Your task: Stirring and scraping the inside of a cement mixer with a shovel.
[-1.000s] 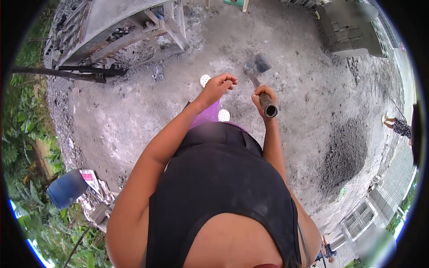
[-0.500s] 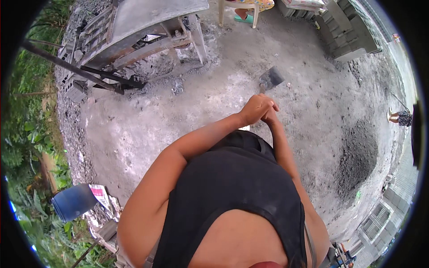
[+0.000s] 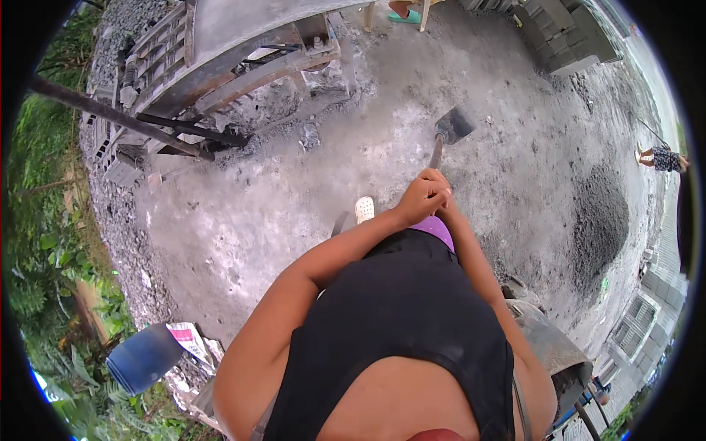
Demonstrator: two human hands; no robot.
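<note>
A shovel reaches out ahead of me, its dark square blade [image 3: 455, 123] low over or on the grey ground; I cannot tell which. My left hand [image 3: 422, 197] is closed round the shovel's handle [image 3: 437, 153] in front of my waist. Close against it, partly hidden behind the left, my right hand [image 3: 444, 204] is closed too and appears to grip the same handle. The end of the handle is out of sight behind the hands and body. Below them show purple cloth [image 3: 435, 232] and a pale clog [image 3: 365, 209] on one foot.
A metal-topped machine frame [image 3: 250, 77] stands ahead left, with a dark bar sticking out. Stacked grey blocks [image 3: 562, 33] are far right. To the right lie a dark gravel heap [image 3: 599, 228] and a grey metal tub [image 3: 548, 334]. Another person [image 3: 660, 158] stands beyond. A blue drum [image 3: 145, 358] lies left.
More of the shovel's handle shows beyond my hands. The clog, the purple cloth and the metal tub have come into view. The surroundings have shifted slightly as I moved.
</note>
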